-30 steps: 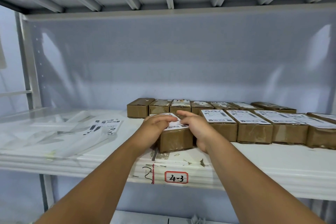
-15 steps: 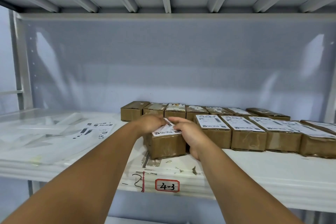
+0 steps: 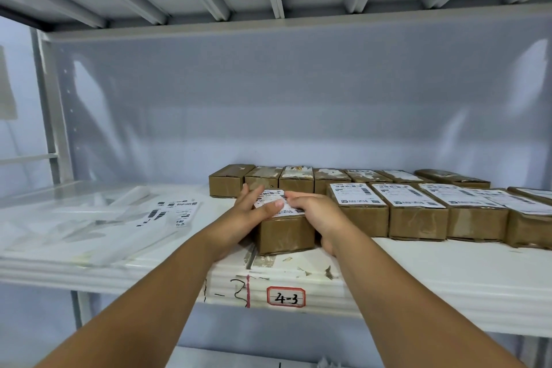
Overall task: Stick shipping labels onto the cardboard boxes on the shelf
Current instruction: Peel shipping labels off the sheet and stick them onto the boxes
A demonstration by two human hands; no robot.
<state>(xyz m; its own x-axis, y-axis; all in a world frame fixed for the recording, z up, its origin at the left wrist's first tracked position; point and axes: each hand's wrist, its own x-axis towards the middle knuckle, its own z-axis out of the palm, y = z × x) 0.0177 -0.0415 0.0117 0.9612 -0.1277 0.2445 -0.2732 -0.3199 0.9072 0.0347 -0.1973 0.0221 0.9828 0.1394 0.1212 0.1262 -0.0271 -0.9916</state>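
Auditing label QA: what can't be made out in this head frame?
Head view:
- label on front box: mostly covered by left hand and right hand; adhesion unknown.
- Print on neighbouring labels: too small.
- Rightmost box: cut off by frame edge.
- Back-row boxes: partly hidden by front row.
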